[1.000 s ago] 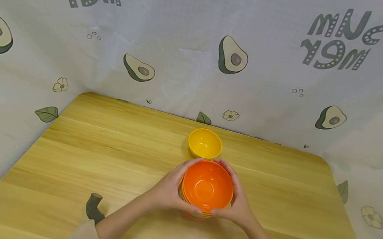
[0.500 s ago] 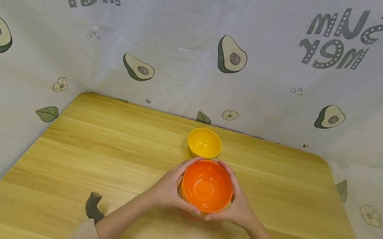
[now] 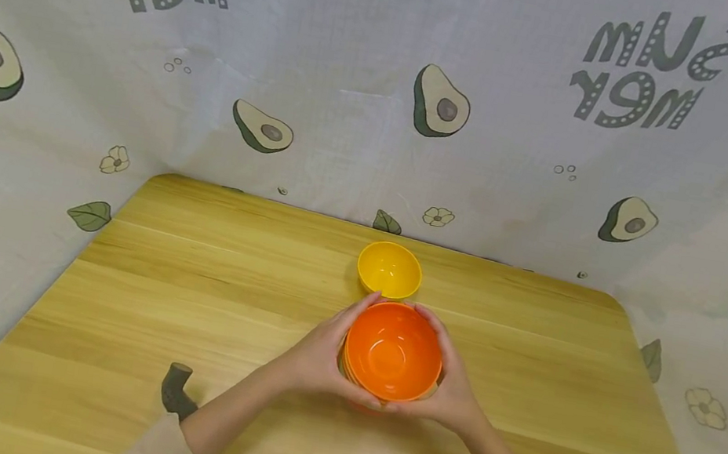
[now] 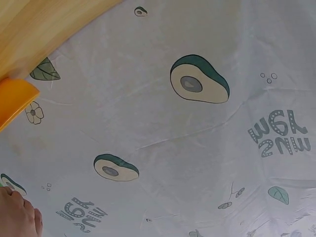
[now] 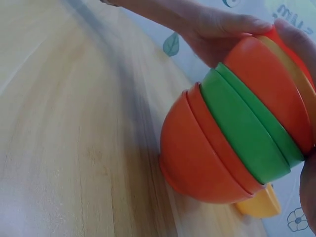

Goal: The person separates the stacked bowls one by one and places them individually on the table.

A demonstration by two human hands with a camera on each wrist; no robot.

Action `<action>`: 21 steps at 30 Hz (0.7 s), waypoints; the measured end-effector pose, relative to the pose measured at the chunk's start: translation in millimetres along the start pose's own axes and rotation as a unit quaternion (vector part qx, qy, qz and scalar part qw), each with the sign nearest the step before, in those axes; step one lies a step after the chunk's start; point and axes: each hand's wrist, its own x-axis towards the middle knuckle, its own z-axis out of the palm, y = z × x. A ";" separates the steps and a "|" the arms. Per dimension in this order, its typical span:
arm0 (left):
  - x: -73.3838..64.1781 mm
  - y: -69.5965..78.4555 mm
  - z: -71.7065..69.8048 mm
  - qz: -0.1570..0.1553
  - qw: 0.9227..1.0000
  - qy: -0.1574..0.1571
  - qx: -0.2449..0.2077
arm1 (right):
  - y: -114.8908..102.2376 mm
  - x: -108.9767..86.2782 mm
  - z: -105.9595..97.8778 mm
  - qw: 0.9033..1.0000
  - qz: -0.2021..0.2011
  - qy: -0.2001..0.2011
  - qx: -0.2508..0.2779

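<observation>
Both hands hold a nested stack of bowls around its upper part. In the head view, the glossy orange bowl point(image 3: 394, 352) on top faces up, with the left hand point(image 3: 318, 359) curved round its left side and the right hand point(image 3: 458, 393) round its right. The thumbs meet at the near side. Lower in the stack, the right wrist view shows a red bowl point(image 5: 269, 84), green bowls point(image 5: 242, 128) and red-orange bowls point(image 5: 197, 153) at the bottom, close over the table. Just beyond the stack stands a small yellow bowl point(image 3: 390, 269).
The wood-grain table point(image 3: 222, 268) reaches back to a pale curtain point(image 3: 362, 60) printed with avocados, leaves and flowers. A dark grey curved piece point(image 3: 177, 388) shows beside the left sleeve point(image 3: 164, 453).
The right thumb has slid left along the near side of the stack to meet the left thumb. The left fingertips have moved slightly farther up the far side. The bowls hardly shift.
</observation>
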 end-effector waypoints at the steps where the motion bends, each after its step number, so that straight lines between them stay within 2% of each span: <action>1: 0.0 -0.2 -0.2 -0.002 1.000 0.000 -0.004 | 0.2 -0.1 0.9 1.000 0.000 0.003 0.002; 10: 1.2 -0.4 -0.7 -0.017 1.000 -0.001 -0.012 | 0.7 -0.3 4.3 1.000 -0.007 0.023 0.003; 16: 3.0 -1.7 -1.7 -0.008 1.000 -0.008 -0.020 | 1.2 -1.5 5.5 0.999 -0.009 0.034 0.002; 21: 3.7 -2.5 -2.5 -0.003 1.000 -0.014 -0.010 | 2.6 -3.2 8.0 0.999 -0.020 0.048 0.008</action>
